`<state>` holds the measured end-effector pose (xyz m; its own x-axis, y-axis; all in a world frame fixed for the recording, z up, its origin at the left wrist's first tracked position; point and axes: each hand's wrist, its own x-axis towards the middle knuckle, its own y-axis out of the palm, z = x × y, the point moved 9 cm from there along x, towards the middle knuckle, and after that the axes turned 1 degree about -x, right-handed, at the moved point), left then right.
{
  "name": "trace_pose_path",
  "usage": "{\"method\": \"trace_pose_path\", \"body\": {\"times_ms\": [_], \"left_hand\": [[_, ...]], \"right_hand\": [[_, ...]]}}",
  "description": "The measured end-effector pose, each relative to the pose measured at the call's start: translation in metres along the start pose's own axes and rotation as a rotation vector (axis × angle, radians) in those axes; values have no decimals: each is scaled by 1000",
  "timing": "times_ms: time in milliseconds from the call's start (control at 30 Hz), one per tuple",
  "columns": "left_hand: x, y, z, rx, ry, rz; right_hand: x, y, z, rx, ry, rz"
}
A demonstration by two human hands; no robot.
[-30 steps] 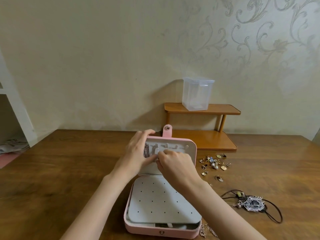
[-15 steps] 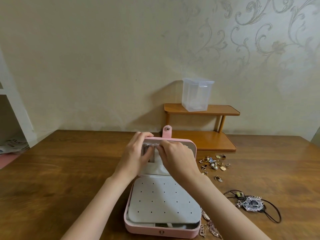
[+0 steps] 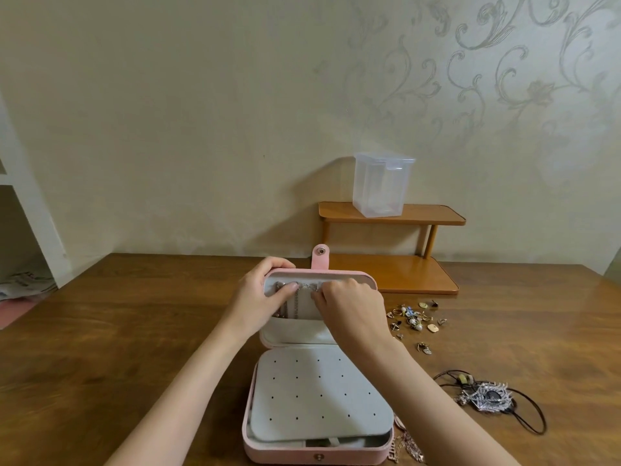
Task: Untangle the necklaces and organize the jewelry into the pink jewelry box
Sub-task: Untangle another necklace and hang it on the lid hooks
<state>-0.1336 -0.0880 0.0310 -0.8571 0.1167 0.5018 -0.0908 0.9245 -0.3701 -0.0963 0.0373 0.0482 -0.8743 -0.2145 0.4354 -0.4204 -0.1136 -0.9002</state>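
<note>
Pink jewelry box (image 3: 285,454), open on a brown wooden table (image 3: 117,331); lid (image 3: 336,274) raised upright, grey lining facing the person. Grey perforated panel (image 3: 319,398) lies over the base, below both wrists.

Left hand (image 3: 260,297): fingers curled over the lid's top left edge, thumb pressed against the inner face, gripping the lid.

Right hand (image 3: 349,307): fingertips bunched against the lid's inner face, just right of the left thumb; appears to pinch a silver chain (image 3: 304,286), though the fingertips themselves are hidden behind the knuckles.

Silver chains (image 3: 295,304): hang down the lid's lining between the two hands, lower ends dropping into the grey pocket (image 3: 295,327) beneath.

Loose small jewelry (image 3: 415,319): scattered cluster of earrings and rings on the table, just right of the right hand.

Black cord necklace with silver pendant (image 3: 487,396): on the table, right of the right forearm, well apart from the box.

Pale chain piece (image 3: 408,445): beside the box's near right corner, partly under the right forearm.

Wooden two-tier shelf (image 3: 389,215): beyond the hands, against the wall, carrying a clear plastic container (image 3: 381,186) on its upper level.
</note>
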Motion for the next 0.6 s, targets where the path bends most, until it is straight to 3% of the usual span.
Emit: {"method": "trace_pose_path", "body": {"times_ms": [267,433,600], "left_hand": [[-1,6,-2,-45,-49,91],[-1,6,-5,-58,-52,64],[-1,7,-3,-36,-66,75]], "right_hand": [[-7,10,-17,119,72,123],[-3,-4,-1,209,-25,7],[0,6,16,346,-95,25]]}}
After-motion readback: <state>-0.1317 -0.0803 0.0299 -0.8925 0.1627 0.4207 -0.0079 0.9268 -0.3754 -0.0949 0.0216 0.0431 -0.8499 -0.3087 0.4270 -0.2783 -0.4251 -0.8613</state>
